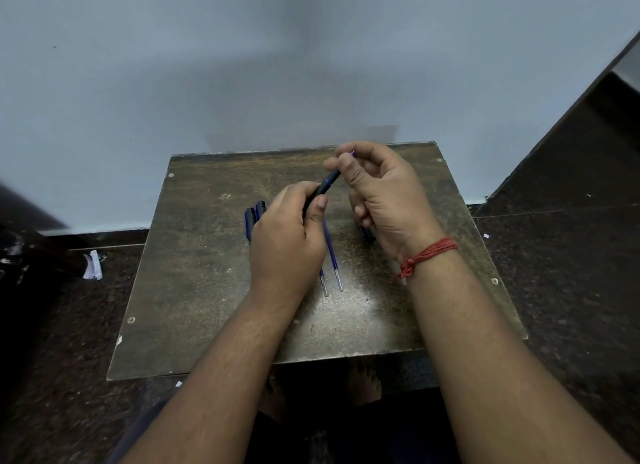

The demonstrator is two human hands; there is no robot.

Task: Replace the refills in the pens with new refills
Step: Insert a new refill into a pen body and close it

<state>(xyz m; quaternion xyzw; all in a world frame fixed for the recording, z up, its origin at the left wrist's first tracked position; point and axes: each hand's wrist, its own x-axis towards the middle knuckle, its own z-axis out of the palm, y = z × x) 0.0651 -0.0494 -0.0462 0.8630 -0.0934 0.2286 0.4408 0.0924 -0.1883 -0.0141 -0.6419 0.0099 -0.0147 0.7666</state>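
A dark pen (325, 185) is up in the air over the small brown table (194, 290), tilted. The left hand (287, 242) has its fingers wrapped around the low end. The right hand (377, 193) pinches something thin and blue at the top end — a refill tip (352, 153), it seems. Its lower fingers curl around something dark too. Two refills (331, 259) lie side by side on the table between the hands. Two blue pens (254, 214) lie just behind the left hand. A red thread (427, 256) is tied on the right wrist.
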